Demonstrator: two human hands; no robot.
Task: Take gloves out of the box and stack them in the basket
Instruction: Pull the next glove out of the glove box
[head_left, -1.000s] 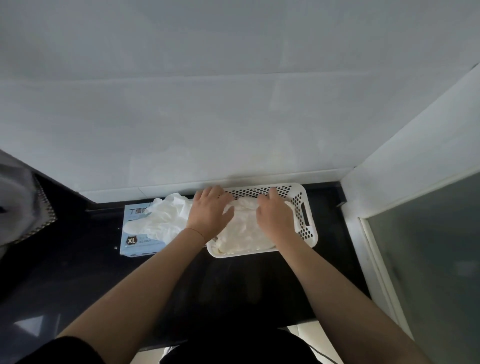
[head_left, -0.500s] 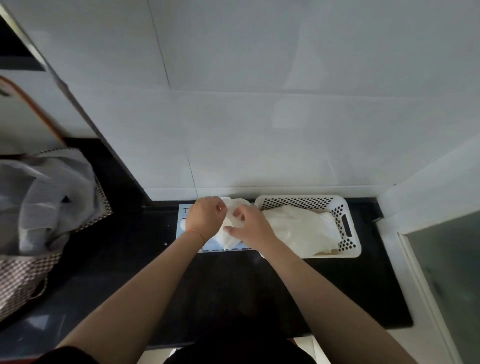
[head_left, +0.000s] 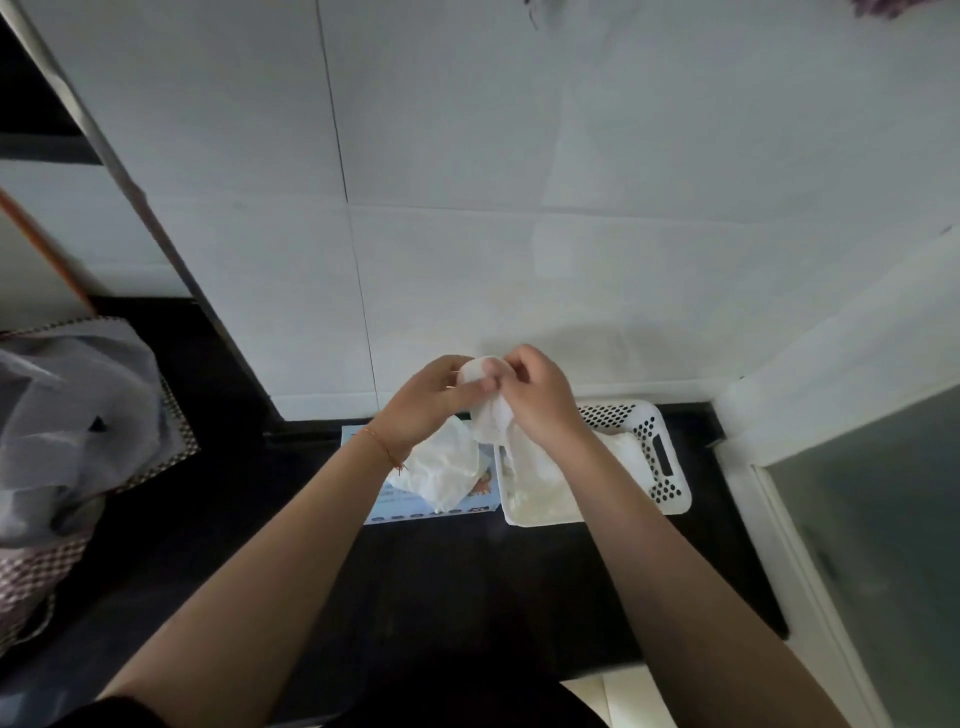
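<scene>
A light blue glove box (head_left: 402, 506) lies flat on the black counter, with white gloves (head_left: 441, 467) spilling out of its top. Right of it stands a white perforated basket (head_left: 660, 457) holding a pile of white gloves (head_left: 535, 493). My left hand (head_left: 431, 397) and my right hand (head_left: 537, 397) are raised together above the gap between box and basket. Both pinch one white glove (head_left: 488, 415), which hangs down from the fingers.
The black counter (head_left: 441, 582) ends at a white tiled wall behind. A grey cloth in a checked bag (head_left: 67, 431) sits at the far left. A white frame with a frosted glass panel (head_left: 872, 545) bounds the right side.
Both hands left the basket, went to the box, then lifted a white glove up off it. The camera view shifted left and up.
</scene>
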